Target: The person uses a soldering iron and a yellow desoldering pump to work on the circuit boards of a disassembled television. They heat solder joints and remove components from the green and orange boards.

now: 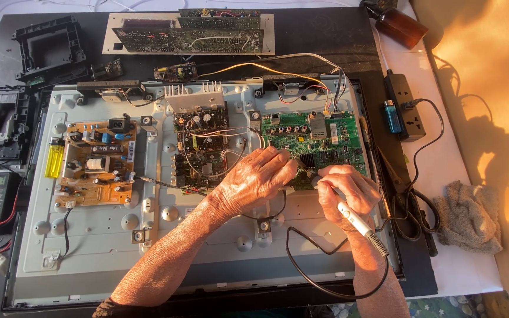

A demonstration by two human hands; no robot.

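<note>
I see the right hand (349,191), fingers pinching a soldering iron (357,221), tip on the green board (313,144), left hand (254,179) fingers pressed together beside it; soldering looks under way, unfinished.

The soldering iron (351,217) was a slim pen-shaped tool with a white handle and a grey ribbed end, held slanting in the right hand (347,191), its tip pointing up and left onto the green circuit board (316,141). A black cord ran from its rear end and looped down towards the table's near edge. The green circuit board lay flat on the grey metal back panel (101,235), in the panel's far right part, set with a row of round sockets, a silver shielded box and thin wires plugged in along its far edge. The left hand (254,179) rested on the board's near left corner.
</note>
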